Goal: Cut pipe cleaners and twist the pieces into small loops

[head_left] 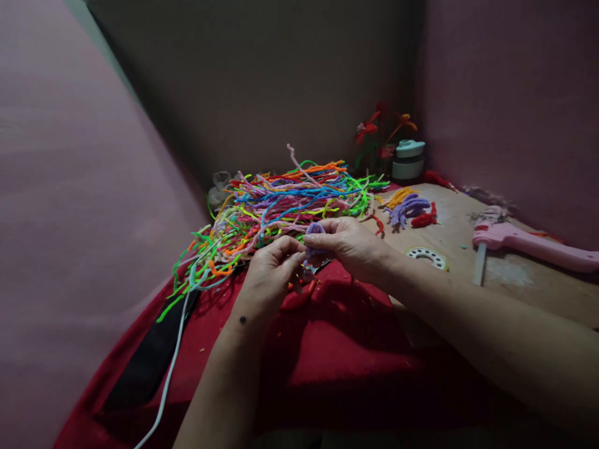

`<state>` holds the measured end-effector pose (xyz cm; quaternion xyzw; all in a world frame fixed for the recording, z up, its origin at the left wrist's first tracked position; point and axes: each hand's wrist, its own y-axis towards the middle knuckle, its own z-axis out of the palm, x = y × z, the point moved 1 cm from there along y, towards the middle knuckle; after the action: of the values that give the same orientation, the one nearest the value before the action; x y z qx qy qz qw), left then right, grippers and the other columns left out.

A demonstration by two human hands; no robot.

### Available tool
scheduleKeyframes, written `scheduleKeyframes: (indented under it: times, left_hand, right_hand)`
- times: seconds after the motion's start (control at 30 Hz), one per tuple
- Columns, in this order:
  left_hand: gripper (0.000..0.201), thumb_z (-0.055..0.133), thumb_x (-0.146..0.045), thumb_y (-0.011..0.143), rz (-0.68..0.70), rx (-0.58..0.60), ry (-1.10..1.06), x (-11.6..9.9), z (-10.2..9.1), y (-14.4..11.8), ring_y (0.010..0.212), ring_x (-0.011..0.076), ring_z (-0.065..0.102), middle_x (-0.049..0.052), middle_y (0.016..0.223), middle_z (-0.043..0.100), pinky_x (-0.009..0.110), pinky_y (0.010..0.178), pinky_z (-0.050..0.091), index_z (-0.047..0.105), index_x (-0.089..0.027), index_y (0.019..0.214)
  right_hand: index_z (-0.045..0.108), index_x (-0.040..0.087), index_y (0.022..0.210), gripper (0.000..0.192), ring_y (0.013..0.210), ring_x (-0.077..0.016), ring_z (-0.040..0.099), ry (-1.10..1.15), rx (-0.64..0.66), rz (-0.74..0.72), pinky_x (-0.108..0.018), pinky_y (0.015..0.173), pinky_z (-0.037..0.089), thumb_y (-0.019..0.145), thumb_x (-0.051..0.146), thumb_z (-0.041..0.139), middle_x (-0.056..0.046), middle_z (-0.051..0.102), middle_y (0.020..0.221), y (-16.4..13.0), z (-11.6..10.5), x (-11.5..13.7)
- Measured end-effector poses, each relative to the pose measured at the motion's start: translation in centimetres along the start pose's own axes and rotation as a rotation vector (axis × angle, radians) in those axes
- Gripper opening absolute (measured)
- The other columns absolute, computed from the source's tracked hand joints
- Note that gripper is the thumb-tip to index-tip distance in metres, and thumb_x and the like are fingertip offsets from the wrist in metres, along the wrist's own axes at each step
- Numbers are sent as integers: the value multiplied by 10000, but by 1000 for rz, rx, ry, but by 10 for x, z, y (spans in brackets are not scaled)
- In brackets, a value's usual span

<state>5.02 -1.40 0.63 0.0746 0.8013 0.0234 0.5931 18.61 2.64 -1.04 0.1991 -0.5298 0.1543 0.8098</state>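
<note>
Between my two hands is a purple pipe cleaner [315, 229], bent into a small looped shape. My right hand [349, 243] pinches its upper part between thumb and fingers. My left hand [277, 269] has its fingertips closed on its lower end, which my fingers partly hide. Just behind my hands lies a big heap of many-coloured pipe cleaners [294, 199]. Below my fingertips, an orange-red piece [306, 293] rests on the red cloth [346, 349], and something dark and shiny beside it is mostly covered.
On the brown board [461, 218] at right lie a pink glue gun [533, 243], a white ring with holes [427, 257] and purple bent pieces [410, 209]. Red flowers [367, 128] and a lidded container [409, 160] stand behind. A white cable [173, 368] crosses a black flat object [145, 362] at left.
</note>
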Motion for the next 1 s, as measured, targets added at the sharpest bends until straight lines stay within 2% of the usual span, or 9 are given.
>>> scheduleKeyframes:
  times: [0.2,0.37,0.63,0.9,1.0]
  left_hand:
    - [108,569,-265,768,19,99,46,3,-7,-1,437,120,576,-24,527,588,217,434,475,523,-168,762]
    - [116,523,-253,801,57,90,170,6,-10,-1,437,102,559,-40,504,553,196,454,462,521,-179,712]
    - [131,515,-255,796,179,97,381,9,-24,1,539,100,527,-15,609,563,181,487,428,566,-182,699]
    - [139,507,-257,787,193,72,481,8,-26,0,545,101,495,-26,595,563,186,522,391,564,-191,678]
    - [131,512,-226,770,221,47,525,9,-26,2,579,109,483,-23,602,549,194,544,382,580,-187,665]
  right_hand:
    - [569,130,677,222,508,-109,573,123,107,18,-261,529,500,638,284,724,1,598,580,-1,-1,-4]
    - [592,125,700,199,511,-106,571,79,127,14,-262,528,504,652,272,716,0,601,602,-1,-2,-3]
    - [630,108,674,190,480,-93,561,-1,18,22,-250,523,498,623,257,737,-7,614,574,2,-3,-3]
    - [616,114,659,178,460,-86,553,113,11,7,-242,514,494,624,244,733,1,609,569,3,-5,-6]
    - [625,112,657,197,456,-89,545,27,25,-1,-240,501,477,626,276,730,-3,611,560,2,-4,-4]
